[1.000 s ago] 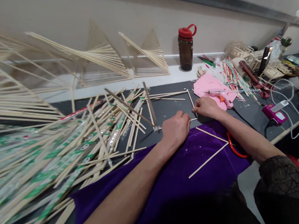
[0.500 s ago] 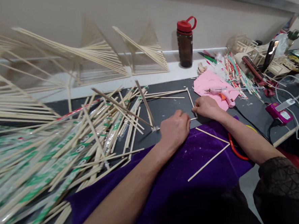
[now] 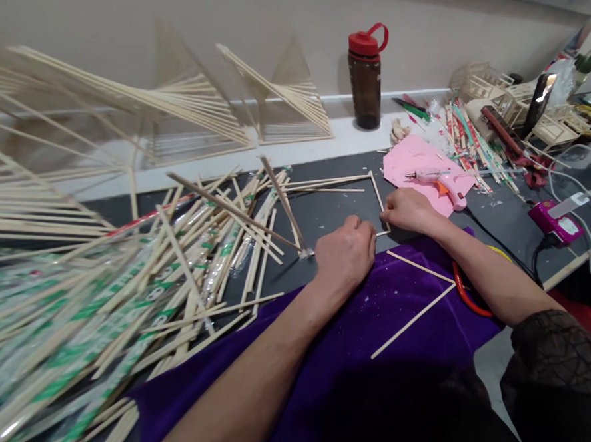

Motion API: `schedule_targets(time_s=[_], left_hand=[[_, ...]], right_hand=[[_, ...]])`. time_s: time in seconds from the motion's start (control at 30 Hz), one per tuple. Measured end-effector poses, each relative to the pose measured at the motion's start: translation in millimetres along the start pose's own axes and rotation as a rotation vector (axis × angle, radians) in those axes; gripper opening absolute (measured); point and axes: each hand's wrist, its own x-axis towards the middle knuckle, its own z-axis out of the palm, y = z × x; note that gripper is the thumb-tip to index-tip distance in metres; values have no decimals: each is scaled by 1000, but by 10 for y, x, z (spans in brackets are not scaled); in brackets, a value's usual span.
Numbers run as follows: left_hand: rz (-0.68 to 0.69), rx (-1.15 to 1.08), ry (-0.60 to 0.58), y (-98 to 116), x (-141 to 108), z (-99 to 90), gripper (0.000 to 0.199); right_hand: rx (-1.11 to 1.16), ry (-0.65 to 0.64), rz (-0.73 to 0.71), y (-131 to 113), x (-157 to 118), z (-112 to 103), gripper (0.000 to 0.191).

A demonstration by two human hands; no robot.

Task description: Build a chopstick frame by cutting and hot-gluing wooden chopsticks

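Observation:
My left hand [image 3: 346, 252] is closed on a thin wooden stick [image 3: 383, 234] lying low over the dark table; most of that stick is under the hand. Close by on the right, the closed fingers of my right hand [image 3: 409, 211] pinch another wooden stick [image 3: 377, 191], which meets the first at a corner. Further sticks join this piece at the back, and two upright sticks [image 3: 287, 207] rise from a corner left of my left hand. Two sticks joined in a V [image 3: 414, 319] rest on the purple cloth [image 3: 337, 357] below my hands.
Loose and wrapped sticks [image 3: 120, 304] pile up at left, before twisted stick models [image 3: 283, 100]. A pink glue gun [image 3: 445, 185] lies on pink paper [image 3: 404, 154]. Behind stands a red-lidded bottle [image 3: 364, 85]. A purple power adapter [image 3: 556, 222] with cables sits at right.
My hands keep almost the same place and grip on the sticks. The view has shifted slightly, and another person's hand at the far right has left the picture.

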Motion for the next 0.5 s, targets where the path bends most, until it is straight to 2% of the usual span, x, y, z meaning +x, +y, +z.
schedule_targets(time_s=[0.5], left_hand=[[-15,33,-24,19,-5,-17,41]], right_hand=[[-18,1,-19,28,55,25,32]])
